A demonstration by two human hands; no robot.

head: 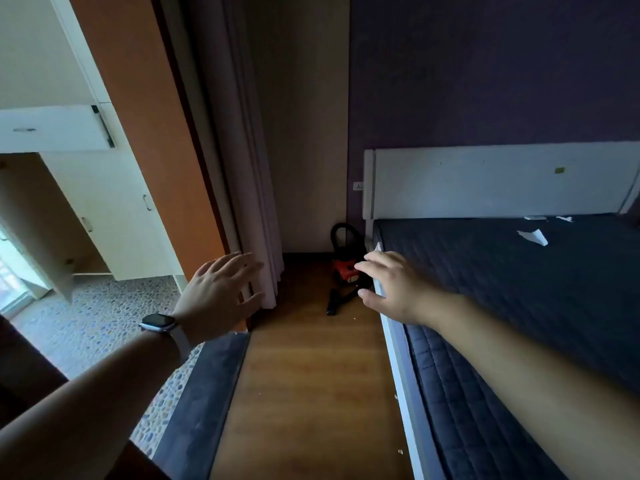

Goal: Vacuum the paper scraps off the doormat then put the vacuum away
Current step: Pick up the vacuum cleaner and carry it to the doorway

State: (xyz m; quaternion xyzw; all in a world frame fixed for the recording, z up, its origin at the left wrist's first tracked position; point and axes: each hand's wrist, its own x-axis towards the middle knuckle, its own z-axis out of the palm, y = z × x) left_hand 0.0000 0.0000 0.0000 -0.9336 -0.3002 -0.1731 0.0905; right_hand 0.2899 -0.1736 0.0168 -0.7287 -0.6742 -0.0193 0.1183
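A small red and black vacuum (343,261) stands on the wooden floor in the far corner, between the curtain and the bed's headboard, with its black nozzle (335,301) lying in front of it. A dark grey doormat (204,386) lies along the doorway threshold at lower left. My left hand (218,296), with a watch on the wrist, is stretched forward with fingers spread, holding nothing. My right hand (391,285) reaches forward over the bed's edge, fingers apart and empty, just right of the vacuum.
A bed with a dark quilted mattress (502,289) and white frame fills the right side; white paper scraps (535,236) lie on it. A curtain (249,202) and orange door frame stand at left. Tiny scraps dot the wooden floor (304,393).
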